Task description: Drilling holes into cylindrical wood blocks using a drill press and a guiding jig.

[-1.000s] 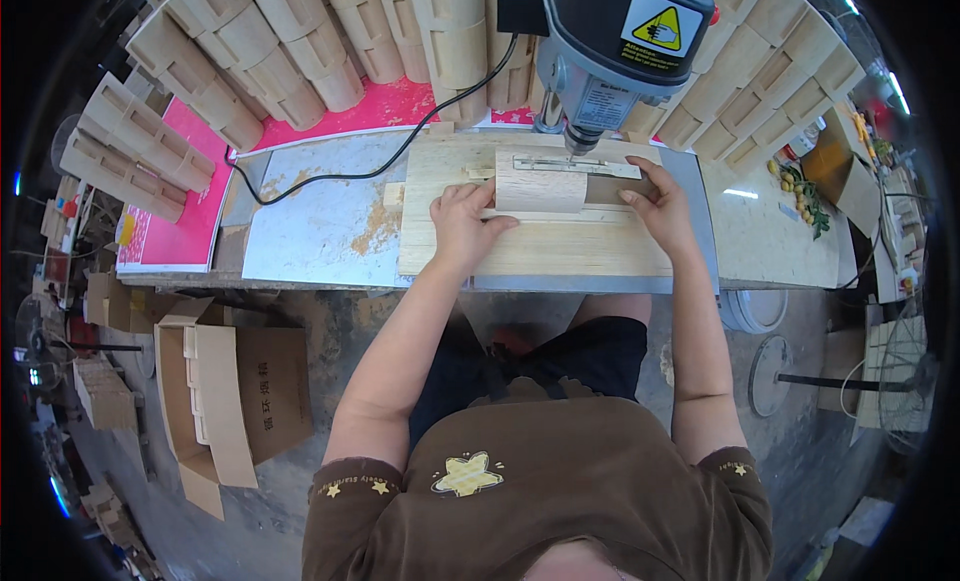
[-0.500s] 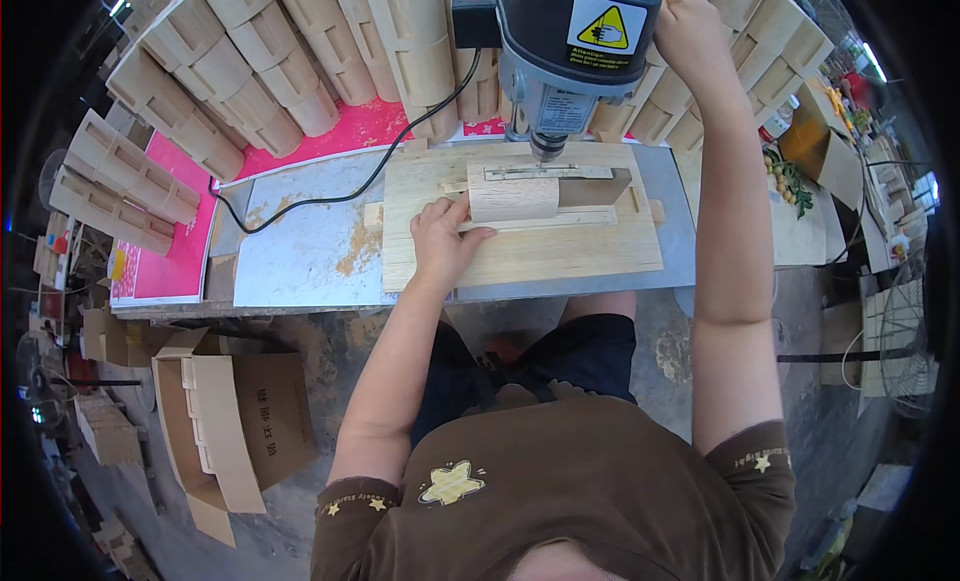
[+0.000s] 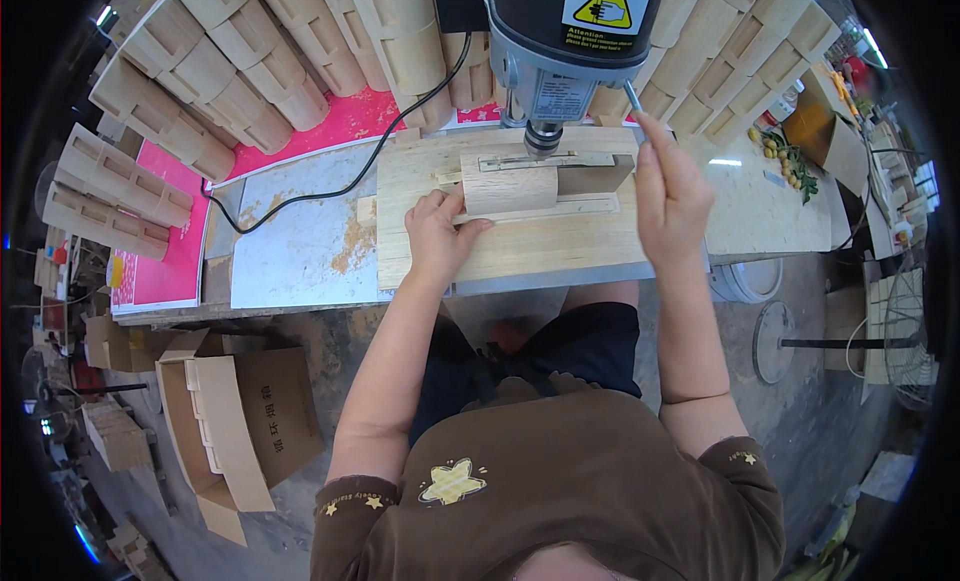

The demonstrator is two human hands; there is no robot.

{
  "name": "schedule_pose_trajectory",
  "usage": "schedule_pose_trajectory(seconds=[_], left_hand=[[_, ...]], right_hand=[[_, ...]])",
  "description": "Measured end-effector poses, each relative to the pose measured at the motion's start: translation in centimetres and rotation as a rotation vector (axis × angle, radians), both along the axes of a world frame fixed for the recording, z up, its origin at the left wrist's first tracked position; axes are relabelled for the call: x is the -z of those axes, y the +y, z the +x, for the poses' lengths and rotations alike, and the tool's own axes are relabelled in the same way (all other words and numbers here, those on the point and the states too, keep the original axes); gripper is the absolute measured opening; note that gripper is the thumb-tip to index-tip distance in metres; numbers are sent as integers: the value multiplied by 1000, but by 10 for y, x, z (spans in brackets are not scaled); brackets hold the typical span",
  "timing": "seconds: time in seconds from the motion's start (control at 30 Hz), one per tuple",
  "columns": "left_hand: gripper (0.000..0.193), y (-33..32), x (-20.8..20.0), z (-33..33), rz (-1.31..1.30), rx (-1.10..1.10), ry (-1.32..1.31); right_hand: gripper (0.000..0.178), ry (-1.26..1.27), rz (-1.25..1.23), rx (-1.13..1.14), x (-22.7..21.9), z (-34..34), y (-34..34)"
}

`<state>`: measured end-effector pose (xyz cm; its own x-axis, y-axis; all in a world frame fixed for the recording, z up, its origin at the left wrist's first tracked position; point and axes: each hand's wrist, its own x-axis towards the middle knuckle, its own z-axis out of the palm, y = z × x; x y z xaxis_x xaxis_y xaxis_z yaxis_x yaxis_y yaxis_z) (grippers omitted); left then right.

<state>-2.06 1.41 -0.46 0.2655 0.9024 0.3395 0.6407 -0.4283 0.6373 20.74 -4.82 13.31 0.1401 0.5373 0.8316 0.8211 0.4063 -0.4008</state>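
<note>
A pale, rounded wooden block [image 3: 510, 189] lies on a flat wooden board [image 3: 420, 253] under the drill press [image 3: 570, 41]. My left hand [image 3: 440, 229] holds the block's left end, with the thumb along its near side and the fingers behind. My right hand [image 3: 676, 196] is wrapped around the feed lever [image 3: 632, 97] at the right of the machine. Just above a slotted metal strip [image 3: 530, 163] along the block's far edge is the drill chuck [image 3: 543, 139]; whether the bit is in the wood cannot be made out. A metal plate [image 3: 600, 177] stands against the block's right side.
Stacks of carved wooden pieces [image 3: 240, 81] stand on pink sheeting behind and to both sides. A black cable [image 3: 350, 189] loops across the left of the bench. An open cardboard box [image 3: 262, 411] sits on the floor at left. Leafy produce [image 3: 795, 166] lies at far right.
My right hand has come down and toward me from the upper right of the drill press, and the lever now shows in its grip. My left hand stays on the block.
</note>
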Motion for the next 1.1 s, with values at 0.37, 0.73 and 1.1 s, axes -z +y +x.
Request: schedule_pose_trajectory(seconds=[0.37, 0.73, 1.1], left_hand=[[32, -1, -3, 5, 125, -11, -39], [56, -8, -6, 44, 138, -9, 97], [43, -9, -6, 40, 110, -12, 84]], right_hand=[[9, 43, 88, -57, 32, 7, 12], [35, -132, -219, 169, -118, 36, 111], [11, 21, -175, -101, -53, 14, 3]])
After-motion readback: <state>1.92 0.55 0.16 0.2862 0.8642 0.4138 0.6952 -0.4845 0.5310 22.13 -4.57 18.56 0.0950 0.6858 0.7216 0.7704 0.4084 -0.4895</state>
